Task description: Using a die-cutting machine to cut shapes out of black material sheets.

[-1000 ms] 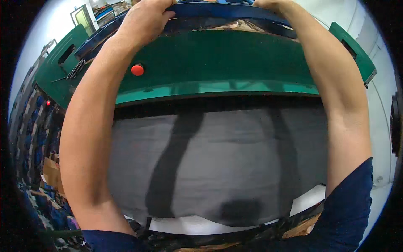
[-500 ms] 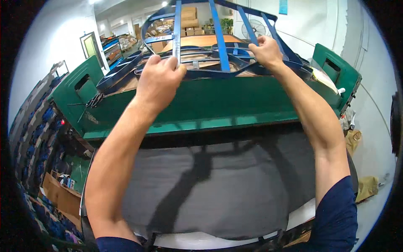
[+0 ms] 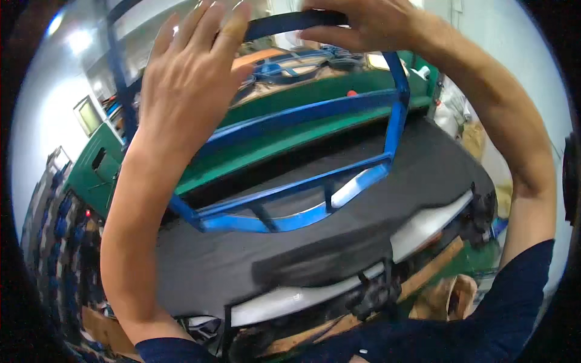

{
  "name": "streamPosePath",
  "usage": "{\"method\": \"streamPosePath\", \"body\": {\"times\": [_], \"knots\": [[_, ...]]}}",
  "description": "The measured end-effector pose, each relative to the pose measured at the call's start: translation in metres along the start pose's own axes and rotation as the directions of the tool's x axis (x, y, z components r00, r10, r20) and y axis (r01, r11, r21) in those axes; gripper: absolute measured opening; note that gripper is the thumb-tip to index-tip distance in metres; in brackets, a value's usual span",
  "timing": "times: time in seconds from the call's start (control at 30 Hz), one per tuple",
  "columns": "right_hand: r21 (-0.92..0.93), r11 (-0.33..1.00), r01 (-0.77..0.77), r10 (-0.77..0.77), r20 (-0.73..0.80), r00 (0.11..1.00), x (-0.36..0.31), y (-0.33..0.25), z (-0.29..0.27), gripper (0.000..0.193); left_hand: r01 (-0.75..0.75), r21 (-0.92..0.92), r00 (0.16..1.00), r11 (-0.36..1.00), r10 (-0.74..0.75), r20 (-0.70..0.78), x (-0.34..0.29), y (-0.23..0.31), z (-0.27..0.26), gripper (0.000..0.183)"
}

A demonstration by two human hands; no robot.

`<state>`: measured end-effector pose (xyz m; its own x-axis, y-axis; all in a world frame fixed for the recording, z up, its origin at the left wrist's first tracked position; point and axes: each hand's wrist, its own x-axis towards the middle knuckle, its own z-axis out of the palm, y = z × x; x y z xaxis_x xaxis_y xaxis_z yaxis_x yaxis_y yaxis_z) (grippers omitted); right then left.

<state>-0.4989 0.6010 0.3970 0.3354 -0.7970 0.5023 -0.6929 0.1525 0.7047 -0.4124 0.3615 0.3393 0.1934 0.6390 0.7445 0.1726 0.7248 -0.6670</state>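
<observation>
A blue metal frame made of welded bars hangs tilted above a dark grey sheet spread on a table. My left hand is raised against the frame's top bar with its fingers spread. Its palm presses near the bar. My right hand curls over the same top bar at the upper middle. The frame's lower bars hover close over the sheet, near the green machine body behind it.
A white table edge runs under the sheet, with wooden boards below it. A red knob sits on the green machine. Blue racks stand at the far left. Bags lie on the floor at right.
The blue frame has come down and toward me from over the green machine. It now hangs over the dark sheet, and both hands are much closer to the camera.
</observation>
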Motion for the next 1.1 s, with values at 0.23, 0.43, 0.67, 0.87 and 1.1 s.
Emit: {"method": "streamPosePath", "body": {"times": [0.23, 0.43, 0.67, 0.87, 1.1], "knots": [[-0.017, 0.881, 0.473, -0.469, 0.104, 0.877, 0.018, -0.029, -0.015, 0.02, 0.925, -0.263, 0.379, 0.273, -0.682, 0.626, -0.019, 0.097, -0.062, 0.026], [-0.077, 0.992, 0.097, -0.092, 0.064, 0.994, -0.044, -0.057, -0.032, 0.017, 0.937, -0.331, 0.136, -0.11, -0.759, 0.637, 0.001, 0.148, -0.018, 0.026], [0.332, 0.854, -0.4, 0.386, 0.112, 0.916, -0.219, -0.085, -0.034, 0.068, 0.846, -0.4, -0.056, -0.352, -0.805, 0.59, 0.011, 0.197, 0.047, 0.024], [0.796, 0.0, -0.605, 0.672, 0.448, 0.589, -0.347, -0.071, 0.039, 0.032, 0.732, -0.39, -0.154, -0.558, -0.694, 0.703, 0.047, 0.273, 0.149, 0.026], [0.628, -0.428, -0.65, 0.555, 0.75, 0.359, -0.446, -0.053, 0.059, 0.024, 0.665, -0.11, -0.474, -0.738, -0.532, 0.702, 0.041, 0.369, 0.248, 0.025]]}}
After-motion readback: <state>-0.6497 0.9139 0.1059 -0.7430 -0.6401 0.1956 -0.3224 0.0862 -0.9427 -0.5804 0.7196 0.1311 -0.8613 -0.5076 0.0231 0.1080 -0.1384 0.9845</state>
